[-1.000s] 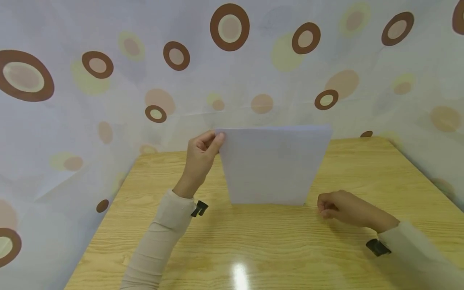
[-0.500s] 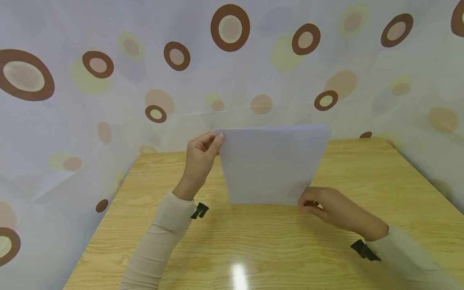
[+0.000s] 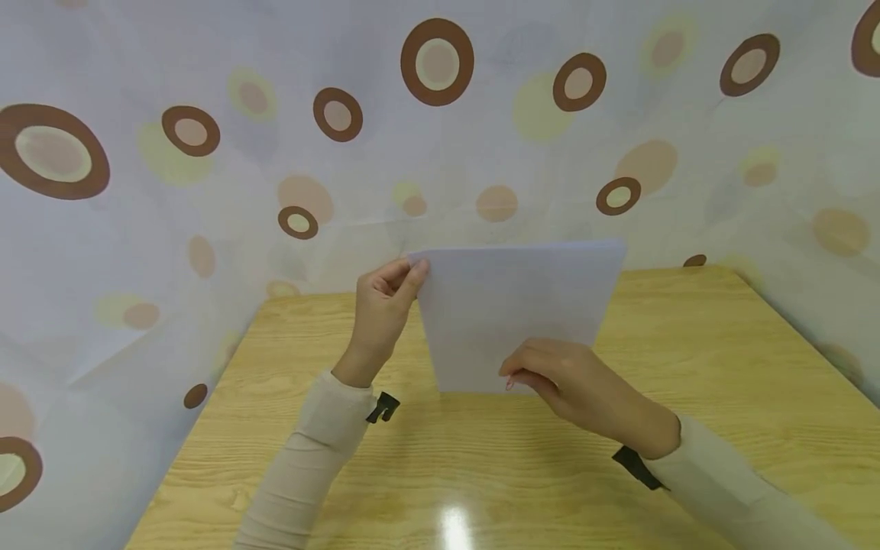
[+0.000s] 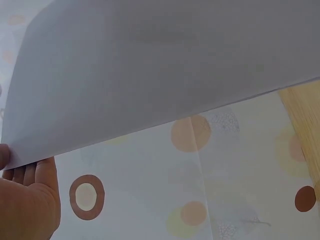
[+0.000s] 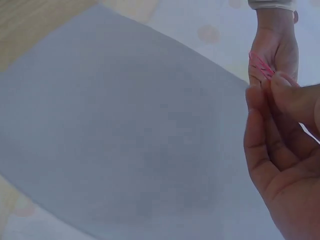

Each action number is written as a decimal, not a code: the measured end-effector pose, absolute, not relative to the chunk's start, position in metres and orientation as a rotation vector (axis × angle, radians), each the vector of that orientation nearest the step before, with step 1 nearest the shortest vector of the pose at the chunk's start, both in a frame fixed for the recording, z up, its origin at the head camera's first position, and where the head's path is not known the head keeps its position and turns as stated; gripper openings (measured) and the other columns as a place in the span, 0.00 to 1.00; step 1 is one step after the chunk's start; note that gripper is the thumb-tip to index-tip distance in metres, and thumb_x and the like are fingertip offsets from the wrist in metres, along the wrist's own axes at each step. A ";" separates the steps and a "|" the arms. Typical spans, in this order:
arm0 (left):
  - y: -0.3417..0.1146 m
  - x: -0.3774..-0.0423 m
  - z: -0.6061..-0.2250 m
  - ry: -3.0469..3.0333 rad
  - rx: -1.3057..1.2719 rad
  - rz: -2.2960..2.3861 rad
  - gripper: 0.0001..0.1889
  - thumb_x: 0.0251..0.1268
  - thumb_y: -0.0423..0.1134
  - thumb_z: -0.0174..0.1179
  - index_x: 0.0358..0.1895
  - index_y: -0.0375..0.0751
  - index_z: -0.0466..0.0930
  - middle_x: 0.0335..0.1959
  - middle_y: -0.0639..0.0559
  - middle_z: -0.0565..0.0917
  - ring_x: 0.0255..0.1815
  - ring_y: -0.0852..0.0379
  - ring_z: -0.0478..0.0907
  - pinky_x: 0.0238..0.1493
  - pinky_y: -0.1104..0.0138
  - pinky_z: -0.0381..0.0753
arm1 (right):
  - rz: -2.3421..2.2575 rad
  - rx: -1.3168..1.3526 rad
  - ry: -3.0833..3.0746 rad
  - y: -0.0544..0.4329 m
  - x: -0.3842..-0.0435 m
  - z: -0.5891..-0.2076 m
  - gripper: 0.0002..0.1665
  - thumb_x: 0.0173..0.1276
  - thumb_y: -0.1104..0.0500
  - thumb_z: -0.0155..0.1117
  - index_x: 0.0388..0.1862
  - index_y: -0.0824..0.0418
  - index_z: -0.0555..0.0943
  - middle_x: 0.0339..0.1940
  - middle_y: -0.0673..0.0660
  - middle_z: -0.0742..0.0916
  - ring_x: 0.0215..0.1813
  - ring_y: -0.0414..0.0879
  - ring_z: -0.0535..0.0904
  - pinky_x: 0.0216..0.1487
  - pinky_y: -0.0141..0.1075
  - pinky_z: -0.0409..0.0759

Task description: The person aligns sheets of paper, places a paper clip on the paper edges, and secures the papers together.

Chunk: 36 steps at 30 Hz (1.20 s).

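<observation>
The left hand (image 3: 380,309) pinched the paper (image 3: 509,313) at its upper left corner, holding it up over the table (image 3: 412,477). On the paper's near side, the right hand (image 3: 577,382), fingers bent, pinched a small pink loop (image 5: 262,66), its forearm reaching in from near right.

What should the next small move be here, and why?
Probably raise the pink loop, perhaps a paper clip, toward the top edge of the paper: in the head view, the right hand pinches it below that edge, and the left hand holds the upper left corner.
</observation>
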<state>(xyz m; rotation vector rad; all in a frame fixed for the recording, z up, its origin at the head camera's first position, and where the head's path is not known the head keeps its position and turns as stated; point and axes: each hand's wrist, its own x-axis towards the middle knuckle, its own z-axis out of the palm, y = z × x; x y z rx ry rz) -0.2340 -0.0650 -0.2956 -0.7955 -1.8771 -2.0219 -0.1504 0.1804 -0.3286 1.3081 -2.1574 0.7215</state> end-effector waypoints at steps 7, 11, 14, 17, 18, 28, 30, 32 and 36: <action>-0.064 -0.234 -0.296 -1.847 -0.810 -2.035 0.13 0.69 0.32 0.56 0.42 0.20 0.80 0.25 0.59 0.84 0.26 0.64 0.76 0.32 0.71 0.76 | 0.686 1.215 -2.059 0.161 -0.158 -0.309 0.04 0.66 0.62 0.64 0.38 0.61 0.79 0.33 0.50 0.85 0.37 0.39 0.82 0.39 0.27 0.79; -0.065 -0.234 -0.297 -1.839 -0.805 -2.041 0.13 0.69 0.32 0.56 0.44 0.20 0.80 0.28 0.60 0.86 0.29 0.64 0.80 0.35 0.72 0.79 | 0.705 1.189 -2.027 0.150 -0.159 -0.296 0.05 0.68 0.60 0.62 0.37 0.62 0.79 0.33 0.50 0.84 0.36 0.39 0.81 0.37 0.29 0.79; -0.067 -0.234 -0.298 -1.837 -0.805 -2.055 0.13 0.69 0.31 0.56 0.45 0.20 0.80 0.30 0.60 0.86 0.31 0.63 0.82 0.37 0.71 0.81 | 0.707 1.183 -2.001 0.143 -0.160 -0.287 0.09 0.71 0.57 0.58 0.37 0.62 0.79 0.33 0.50 0.84 0.34 0.39 0.80 0.34 0.31 0.78; -0.068 -0.233 -0.298 -1.836 -0.809 -2.064 0.14 0.69 0.31 0.56 0.46 0.19 0.79 0.31 0.60 0.87 0.32 0.63 0.82 0.39 0.70 0.82 | 0.690 1.183 -1.954 0.137 -0.163 -0.279 0.05 0.63 0.64 0.67 0.36 0.62 0.79 0.31 0.50 0.84 0.32 0.39 0.79 0.32 0.32 0.77; -0.068 -0.233 -0.297 -1.834 -0.809 -2.065 0.14 0.69 0.31 0.56 0.46 0.19 0.79 0.31 0.60 0.87 0.32 0.63 0.82 0.39 0.70 0.82 | 0.680 1.180 -1.941 0.135 -0.163 -0.277 0.08 0.59 0.67 0.70 0.36 0.62 0.79 0.31 0.50 0.84 0.31 0.39 0.79 0.32 0.31 0.77; -0.066 -0.233 -0.296 -1.827 -0.812 -2.055 0.13 0.69 0.30 0.55 0.44 0.18 0.79 0.30 0.61 0.86 0.32 0.63 0.82 0.38 0.71 0.81 | 0.661 1.146 -1.903 0.131 -0.173 -0.253 0.11 0.55 0.72 0.71 0.34 0.63 0.79 0.30 0.52 0.84 0.32 0.42 0.79 0.35 0.33 0.77; -0.067 -0.233 -0.296 -1.830 -0.823 -2.044 0.13 0.69 0.30 0.55 0.44 0.18 0.79 0.31 0.61 0.86 0.32 0.63 0.82 0.39 0.70 0.81 | 0.657 1.133 -1.902 0.130 -0.174 -0.249 0.10 0.56 0.71 0.71 0.34 0.64 0.79 0.30 0.53 0.84 0.32 0.43 0.79 0.36 0.33 0.78; -0.067 -0.233 -0.297 -1.830 -0.830 -2.032 0.12 0.69 0.30 0.55 0.44 0.19 0.80 0.31 0.61 0.87 0.33 0.63 0.83 0.40 0.70 0.81 | 0.656 1.114 -1.896 0.131 -0.176 -0.244 0.09 0.57 0.70 0.71 0.33 0.64 0.79 0.30 0.53 0.84 0.32 0.43 0.79 0.35 0.34 0.78; -0.067 -0.232 -0.297 -1.833 -0.848 -2.007 0.12 0.69 0.30 0.55 0.43 0.19 0.80 0.31 0.60 0.87 0.33 0.62 0.83 0.40 0.69 0.82 | 0.668 1.077 -1.888 0.134 -0.179 -0.234 0.08 0.57 0.69 0.71 0.32 0.64 0.79 0.28 0.53 0.84 0.32 0.43 0.79 0.36 0.34 0.79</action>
